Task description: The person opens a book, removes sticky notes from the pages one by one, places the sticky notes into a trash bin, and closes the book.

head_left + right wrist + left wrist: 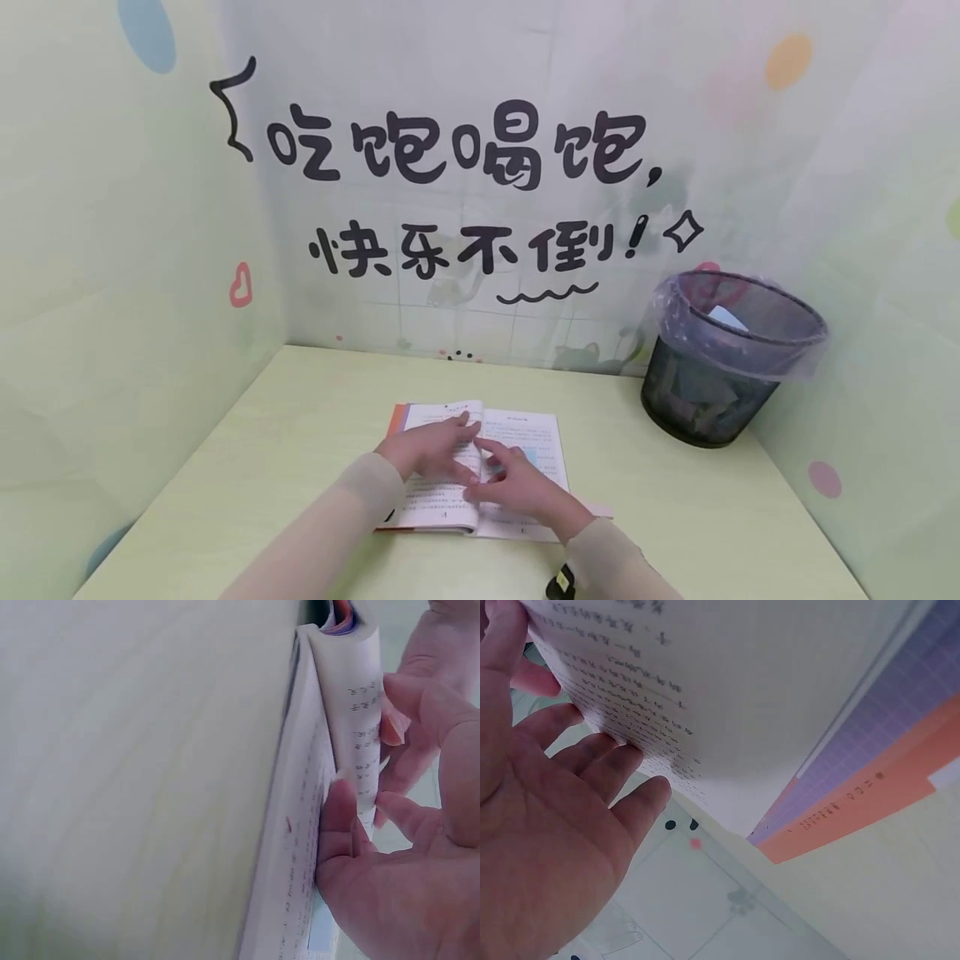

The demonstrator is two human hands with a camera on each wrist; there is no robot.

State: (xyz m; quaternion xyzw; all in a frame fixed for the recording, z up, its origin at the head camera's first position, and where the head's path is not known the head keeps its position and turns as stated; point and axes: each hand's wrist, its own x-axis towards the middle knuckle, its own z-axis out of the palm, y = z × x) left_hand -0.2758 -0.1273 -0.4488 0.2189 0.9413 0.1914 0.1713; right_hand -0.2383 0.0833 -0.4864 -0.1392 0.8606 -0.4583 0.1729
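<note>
An open book (525, 517) lies on the table, with printed text on both pages and an orange and purple cover edge showing at its left. Over the left page spreads my left hand (435, 450), its fingertips touching the paper beside the fold. In the left wrist view the palm (555, 825) faces the page with the fingers loosely extended. My right hand (517, 487) reaches in from the right, fingertips right at the fold. The right wrist view shows its thumb (341, 817) in the gutter and its other fingertips against the raised curve of the left-hand pages.
A black mesh wastebasket (705, 400) lined with a clear purplish bag stands at the back right, with some white paper inside. A small black and yellow object (560, 583) lies by the right sleeve at the front. Printed wall sheets (465, 325) enclose the pale table (247, 467).
</note>
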